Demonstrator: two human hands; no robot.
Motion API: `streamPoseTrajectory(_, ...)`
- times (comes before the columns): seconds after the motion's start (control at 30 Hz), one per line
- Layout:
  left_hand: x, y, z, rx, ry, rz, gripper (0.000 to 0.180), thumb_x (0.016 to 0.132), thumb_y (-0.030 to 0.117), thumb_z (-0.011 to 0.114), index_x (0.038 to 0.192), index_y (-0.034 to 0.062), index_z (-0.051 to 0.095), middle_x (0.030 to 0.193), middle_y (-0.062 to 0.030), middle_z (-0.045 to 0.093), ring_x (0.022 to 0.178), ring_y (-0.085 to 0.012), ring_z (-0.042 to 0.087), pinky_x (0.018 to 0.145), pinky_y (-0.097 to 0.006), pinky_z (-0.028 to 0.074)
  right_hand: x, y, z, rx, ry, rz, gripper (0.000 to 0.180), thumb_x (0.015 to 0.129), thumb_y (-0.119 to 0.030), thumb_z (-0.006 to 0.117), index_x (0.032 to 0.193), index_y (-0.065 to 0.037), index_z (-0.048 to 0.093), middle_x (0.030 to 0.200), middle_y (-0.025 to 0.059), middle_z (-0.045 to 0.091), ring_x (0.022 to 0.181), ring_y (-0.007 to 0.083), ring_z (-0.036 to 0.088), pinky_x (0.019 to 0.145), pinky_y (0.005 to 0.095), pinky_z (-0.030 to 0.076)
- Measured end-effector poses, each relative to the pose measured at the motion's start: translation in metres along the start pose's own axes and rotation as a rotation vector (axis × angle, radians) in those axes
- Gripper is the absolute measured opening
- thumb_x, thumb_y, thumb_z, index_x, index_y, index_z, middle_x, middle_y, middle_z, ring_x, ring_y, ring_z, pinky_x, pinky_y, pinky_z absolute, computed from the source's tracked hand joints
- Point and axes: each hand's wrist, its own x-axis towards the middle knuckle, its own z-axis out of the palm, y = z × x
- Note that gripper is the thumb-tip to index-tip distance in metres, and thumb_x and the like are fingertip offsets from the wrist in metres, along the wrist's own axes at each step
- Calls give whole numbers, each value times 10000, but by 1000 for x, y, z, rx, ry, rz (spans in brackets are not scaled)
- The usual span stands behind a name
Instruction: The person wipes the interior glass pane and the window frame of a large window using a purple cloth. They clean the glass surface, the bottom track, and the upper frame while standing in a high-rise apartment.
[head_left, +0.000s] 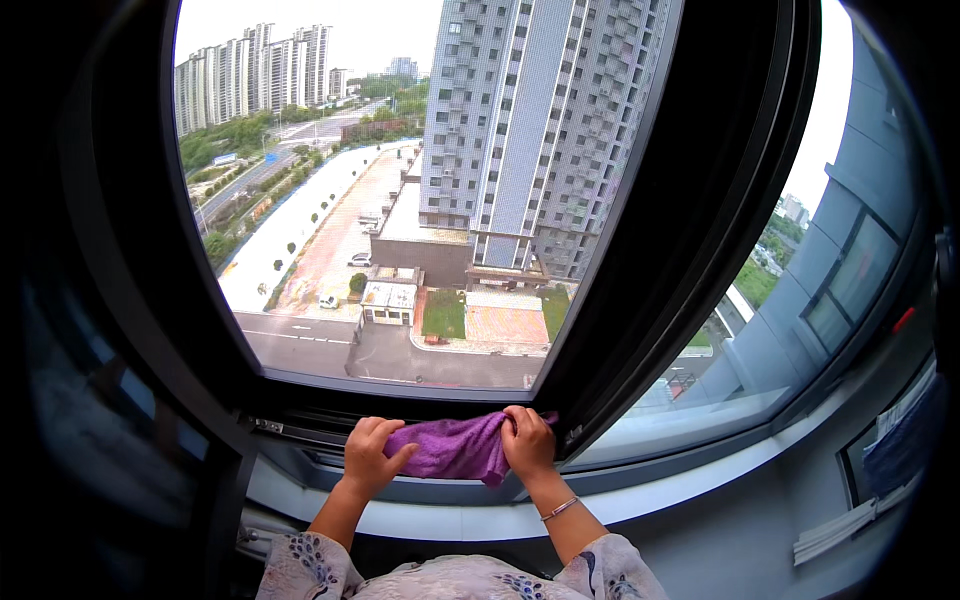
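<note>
A crumpled purple cloth [448,449] stretches along the lower rail of the dark window frame [330,408]. At its left end, my left hand [370,458] grips it, thumb lying over the cloth and fingers bent over the rail. My right hand [528,442] is closed around the right end, near the lower right corner of the frame, with a small tip of cloth showing past the fingers. A metal bracelet [558,509] circles my right wrist. The rail beneath the cloth is mostly hidden.
Below my hands runs a pale window sill [440,522]. A metal hinge piece [268,426] sits at the frame's lower left corner. To the right is another glass pane [690,400], with folded fabric [895,460] farther right. Outside, far below, are a road and tall buildings [535,130].
</note>
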Motion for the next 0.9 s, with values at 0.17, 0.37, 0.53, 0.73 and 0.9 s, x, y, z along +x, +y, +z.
streamPoseTrajectory(0.17,0,12,26,125,-127,96,272,731,225,784,968,117,703,965,-78,624,899,-276,596,762,-400,476,10,-10,0,100,111,-55,133,815,-63,638,945,-88,641,884,103,637,854,315,629,755,402,514)
streamPoseTrajectory(0.37,12,0,31,149,-73,5,121,744,97,709,862,93,688,867,-65,616,867,-274,591,754,-410,467,-16,3,-21,77,-138,-145,184,798,-83,658,982,-77,669,948,96,660,895,306,623,821,415,502)
streamPoseTrajectory(0.53,7,-15,29,142,19,1,126,753,80,677,878,91,690,859,-50,616,838,-269,594,731,-402,469,-5,-15,-30,102,-146,-96,213,801,-126,713,1002,-64,678,985,105,666,938,305,627,856,402,502)
streamPoseTrajectory(0.73,30,-1,25,88,204,85,140,735,24,651,866,74,662,855,-70,611,826,-286,596,726,-397,486,-7,-13,-18,23,-177,-59,126,800,-64,713,904,-48,644,917,113,651,885,316,621,839,400,490)
streamPoseTrajectory(0.9,34,-8,12,125,122,138,168,714,6,650,865,73,679,878,-70,616,829,-280,587,738,-400,470,-1,-27,-9,53,-78,-157,149,813,-73,677,955,-80,633,942,78,641,914,285,612,816,399,477)
